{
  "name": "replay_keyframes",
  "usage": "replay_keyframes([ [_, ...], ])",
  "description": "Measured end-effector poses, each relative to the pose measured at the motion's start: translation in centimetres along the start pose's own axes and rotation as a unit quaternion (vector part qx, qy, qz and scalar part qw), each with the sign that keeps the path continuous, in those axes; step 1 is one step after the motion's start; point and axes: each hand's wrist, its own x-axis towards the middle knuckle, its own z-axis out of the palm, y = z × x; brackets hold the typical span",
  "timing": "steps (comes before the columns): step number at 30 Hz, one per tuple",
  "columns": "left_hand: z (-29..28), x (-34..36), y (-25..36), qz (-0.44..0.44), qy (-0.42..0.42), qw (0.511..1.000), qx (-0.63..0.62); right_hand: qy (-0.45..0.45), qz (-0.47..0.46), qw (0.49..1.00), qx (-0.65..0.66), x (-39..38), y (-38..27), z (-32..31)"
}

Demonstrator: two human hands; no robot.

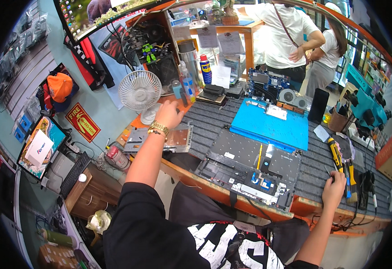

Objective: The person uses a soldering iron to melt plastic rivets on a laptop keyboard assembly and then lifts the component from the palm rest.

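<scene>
My left hand (pixel 171 115) reaches over the left end of the bench, above a silvery metal panel (pixel 181 140), fingers curled; what they hold, if anything, is hidden. At the bench's right, my right hand (pixel 333 190) grips a thin tool (pixel 328 171) beside several yellow-handled tools (pixel 335 154). An opened laptop chassis (pixel 223 152), with a yellow ribbon and small blue boards, lies between my hands. Behind it are a blue mat (pixel 254 121) and a circuit board with a cooling fan (pixel 264 83).
A white fan (pixel 140 89), spray can (pixel 205 69) and black phone (pixel 318 105) stand around the bench's back. A pen holder (pixel 339 114) is at right, a monitor (pixel 41 148) at left. Two people in white tops (pixel 282 33) stand beyond the bench.
</scene>
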Motion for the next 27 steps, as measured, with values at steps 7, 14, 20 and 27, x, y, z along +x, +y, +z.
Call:
replay_keyframes([
  [7, -7.6, -7.8, 17.3, 0.377, -0.032, 0.898, -0.224, 0.029, -0.012, 0.999, 0.002, 0.1, 0.1, -0.1],
  [14, -3.5, -13.7, 30.5, 0.557, -0.181, 0.786, -0.197, 0.018, 0.016, 0.999, -0.021, 0.0, -0.7, -0.6],
  [20, 1.2, -14.1, 34.0, 0.544, -0.287, 0.784, -0.082, 0.019, 0.016, 1.000, -0.014, 0.0, -1.0, -0.6],
  [27, 2.5, -14.4, 34.2, 0.552, -0.283, 0.781, -0.073, 0.023, 0.009, 1.000, -0.014, 0.1, -1.0, -0.6],
])
